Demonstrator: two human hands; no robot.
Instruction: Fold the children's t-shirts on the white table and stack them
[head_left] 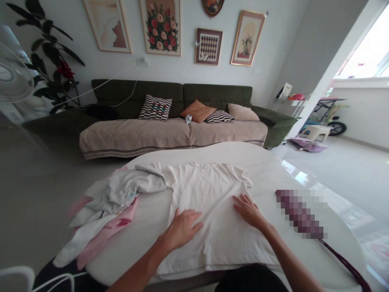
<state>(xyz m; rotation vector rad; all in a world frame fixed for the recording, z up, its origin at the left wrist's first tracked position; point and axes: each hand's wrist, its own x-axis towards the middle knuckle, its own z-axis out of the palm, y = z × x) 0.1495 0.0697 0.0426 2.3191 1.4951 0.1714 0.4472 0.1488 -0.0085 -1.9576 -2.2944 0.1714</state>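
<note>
A white T-shirt (209, 202) lies spread flat on a white oval table (304, 259), its neck pointing away from me. My left hand (182, 228) rests palm down on the shirt's lower left part, fingers stretched out. Flat on the shirt's right side lies my right hand (249, 210), fingers apart. Neither hand holds anything.
A heap of white, grey and pink clothes (109, 207) sits on the table's left edge. A blurred dark oblong object (299, 214) with a dark strap lies at the right. Beyond the table stands a green sofa (173, 117) with cushions; a fan (12, 73) is at far left.
</note>
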